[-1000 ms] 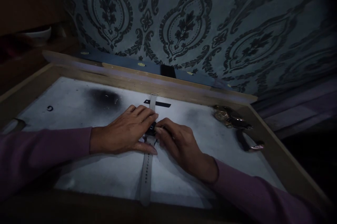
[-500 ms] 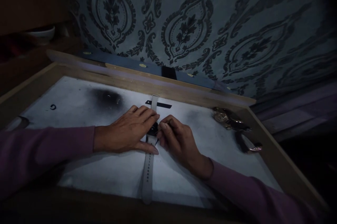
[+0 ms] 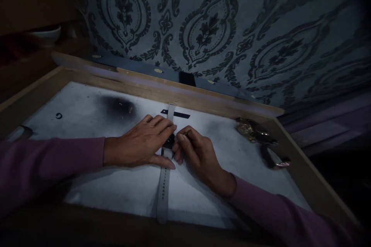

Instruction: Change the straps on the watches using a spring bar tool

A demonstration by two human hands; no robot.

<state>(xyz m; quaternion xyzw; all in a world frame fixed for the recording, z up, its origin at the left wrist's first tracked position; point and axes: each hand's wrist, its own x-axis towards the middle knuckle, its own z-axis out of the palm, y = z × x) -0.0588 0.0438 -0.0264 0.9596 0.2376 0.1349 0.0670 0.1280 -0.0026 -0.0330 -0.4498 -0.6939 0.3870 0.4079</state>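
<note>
A smartwatch-like watch with a pale strap (image 3: 163,187) lies lengthwise on the white board. Its dark case (image 3: 168,143) shows only partly between my hands. My left hand (image 3: 145,140) rests across the watch from the left, holding it down, with the fingers over the case and the thumb on the lower strap. At the right side of the case my right hand (image 3: 193,148) is closed in a pinch around a thin, dark tool, whose narrow tip points down by the strap. Most of the tool is hidden by the fingers. A flat black blade-like strip (image 3: 182,115) lies under the upper strap.
A wooden rim (image 3: 203,95) frames the white work surface (image 3: 121,193). More watches (image 3: 251,130) lie at the right rim. A small dark curl (image 3: 58,116) and a dark curved piece (image 3: 26,132) lie at the left. Patterned wallpaper (image 3: 208,26) rises behind.
Both hands keep nearly the same pose on the watch. The view has shifted very slightly, and the right fingers have moved only a little, if at all.
</note>
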